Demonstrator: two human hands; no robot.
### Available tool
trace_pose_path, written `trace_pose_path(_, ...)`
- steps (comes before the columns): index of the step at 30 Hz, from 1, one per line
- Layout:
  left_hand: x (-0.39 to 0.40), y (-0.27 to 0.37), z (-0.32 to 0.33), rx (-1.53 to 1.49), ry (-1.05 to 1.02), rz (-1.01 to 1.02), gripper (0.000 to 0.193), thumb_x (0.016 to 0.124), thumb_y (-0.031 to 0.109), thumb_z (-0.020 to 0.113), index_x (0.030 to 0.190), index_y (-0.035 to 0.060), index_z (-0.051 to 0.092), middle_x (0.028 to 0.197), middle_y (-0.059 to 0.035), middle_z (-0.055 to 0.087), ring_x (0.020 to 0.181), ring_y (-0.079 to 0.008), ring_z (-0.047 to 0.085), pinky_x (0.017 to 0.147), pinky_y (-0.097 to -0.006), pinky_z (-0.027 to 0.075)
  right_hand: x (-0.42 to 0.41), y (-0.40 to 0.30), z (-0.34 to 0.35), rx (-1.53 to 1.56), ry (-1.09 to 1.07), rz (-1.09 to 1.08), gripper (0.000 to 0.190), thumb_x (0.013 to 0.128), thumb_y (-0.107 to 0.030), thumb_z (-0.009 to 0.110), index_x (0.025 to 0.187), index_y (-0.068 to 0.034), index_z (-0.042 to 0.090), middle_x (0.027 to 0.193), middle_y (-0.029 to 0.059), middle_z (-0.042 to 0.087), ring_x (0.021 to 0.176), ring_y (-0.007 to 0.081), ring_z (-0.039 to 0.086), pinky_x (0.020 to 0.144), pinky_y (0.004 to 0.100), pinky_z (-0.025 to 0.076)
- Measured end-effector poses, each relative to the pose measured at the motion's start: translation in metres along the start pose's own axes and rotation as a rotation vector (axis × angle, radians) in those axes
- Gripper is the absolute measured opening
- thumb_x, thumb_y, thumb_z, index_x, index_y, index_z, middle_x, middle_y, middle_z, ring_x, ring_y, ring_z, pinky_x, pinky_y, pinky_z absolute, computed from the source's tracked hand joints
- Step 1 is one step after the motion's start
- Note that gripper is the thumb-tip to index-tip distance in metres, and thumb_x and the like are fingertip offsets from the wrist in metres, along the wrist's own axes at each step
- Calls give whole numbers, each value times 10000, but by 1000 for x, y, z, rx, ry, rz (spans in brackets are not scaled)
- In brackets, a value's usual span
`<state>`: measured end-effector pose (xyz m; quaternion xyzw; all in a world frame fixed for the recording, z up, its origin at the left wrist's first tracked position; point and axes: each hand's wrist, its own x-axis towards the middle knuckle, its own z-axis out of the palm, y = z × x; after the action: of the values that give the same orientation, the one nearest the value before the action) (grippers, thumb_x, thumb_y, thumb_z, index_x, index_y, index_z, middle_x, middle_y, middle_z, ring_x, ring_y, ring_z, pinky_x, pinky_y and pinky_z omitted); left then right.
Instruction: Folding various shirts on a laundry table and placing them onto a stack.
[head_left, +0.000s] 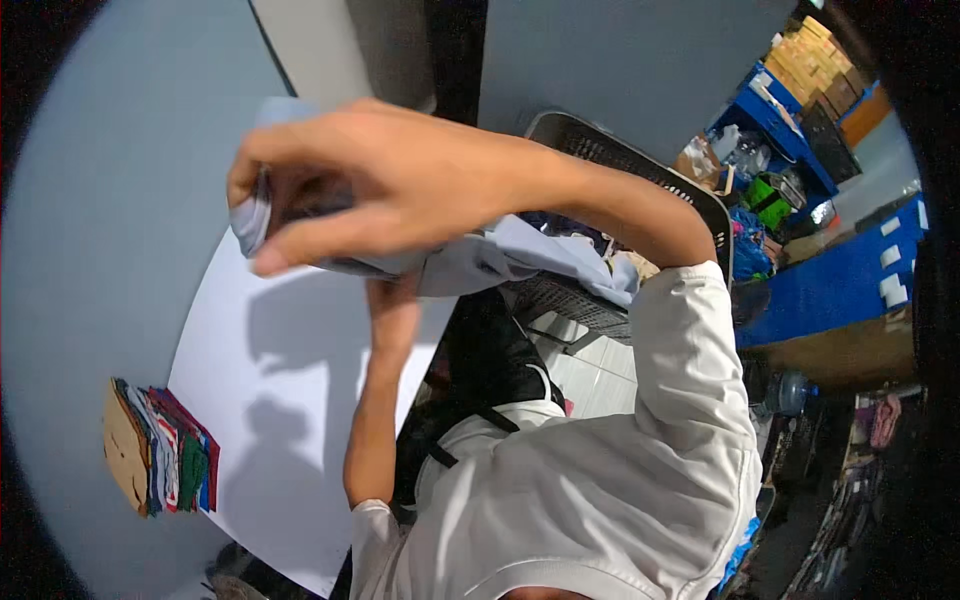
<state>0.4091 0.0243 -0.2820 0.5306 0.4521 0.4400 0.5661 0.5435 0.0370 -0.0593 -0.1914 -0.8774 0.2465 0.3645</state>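
A light grey-blue cloth (480, 262), perhaps a garment, is raised before me and trails to the right over a black plastic basket (630, 157). My right hand (375, 180) reaches across from the right, blurred, with its fingers and thumb curled around the cloth's left end. Below the cloth, my left hand (395, 289) comes up against its underside; its fingers are hidden by the cloth and the other hand. Under both hands lies a white tabletop (300, 442) with their shadows on it.
A stack of folded coloured cloths (176, 457) with a tan piece of cardboard (124, 450) stands at the table's left edge. More cloth lies in the basket. Blue shelving (817, 285), plastic bags and yellowish boxes (814, 60) are on the right, with a water bottle (795, 391) lower down.
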Motion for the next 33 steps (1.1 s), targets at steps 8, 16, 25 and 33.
trace_pose_path(8, -26, -89, -99, -832, 169, -135, 481, 1057, 199, 507, 1480, -4, 399, 1472, -134, 489, 1354, -272, 467, 1174, -442, 327, -139, 118, -16, -339, -279, 739, 619, 847, -443, 797, 1320, -85, 620, 1177, 196, 709, 1057, 329, 698, 922, 446, 546)
trace_pose_path(16, -41, -131, -104, -831, 227, -223, 618, 1093, 403, 438, 1542, -6, 323, 1573, -137, 403, 1448, -267, 384, 1227, -428, 249, -350, 150, 45, -320, -273, 1054, 715, 844, -363, 811, 1419, -37, 537, 1267, 279, 637, 1176, 383, 638, 1018, 437, 499)
trace_pose_path(25, -13, -52, -104, -741, 270, -25, 630, 1095, 450, 429, 1472, -53, 398, 1521, -156, 441, 1421, -259, 411, 1220, -436, 290, -346, 146, -49, -513, 412, 963, 214, 1004, -114, 572, 1074, 61, 673, 923, 231, 712, 886, 324, 675, 804, 437, 510)
trace_pose_path(33, 7, 67, -176, -311, 708, 251, 676, 1059, 491, 492, 1513, -2, 400, 1532, -167, 453, 1391, -286, 457, 1174, -428, 362, -199, 55, -139, -911, 467, 300, 250, 868, -222, 818, 937, -21, 687, 731, 80, 653, 690, 123, 624, 629, 278, 507)
